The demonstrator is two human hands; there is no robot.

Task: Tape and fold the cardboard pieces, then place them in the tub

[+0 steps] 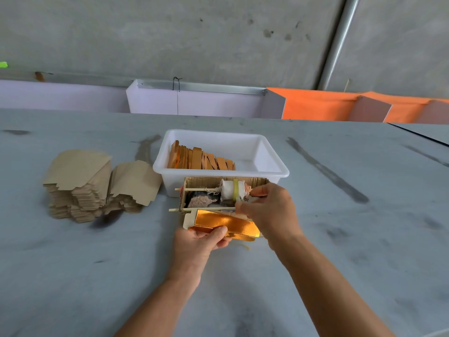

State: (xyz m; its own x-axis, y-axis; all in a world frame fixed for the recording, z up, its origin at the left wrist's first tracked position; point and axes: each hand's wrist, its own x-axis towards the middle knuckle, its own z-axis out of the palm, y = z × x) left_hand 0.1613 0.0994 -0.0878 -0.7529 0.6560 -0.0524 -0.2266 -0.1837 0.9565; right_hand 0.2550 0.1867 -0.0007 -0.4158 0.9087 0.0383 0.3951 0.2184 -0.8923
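Note:
My left hand (202,242) grips the near edge of a gold-faced cardboard piece (226,224), held just in front of a small cardboard tape holder (194,183). A white tape roll (230,189) sits on a stick across that holder. My right hand (269,210) rests on the right end of the gold piece, beside the roll, with fingers pinched at the tape end. Behind the holder stands a white tub (267,154) with several folded gold pieces (199,159) leaning in its left half. Two stacks of flat brown cardboard pieces (94,181) lie to the left.
Everything sits on a grey table (340,239) with dark smudges. Along its far edge stand a white partition (194,103) and orange panels (328,105). A concrete wall rises behind them.

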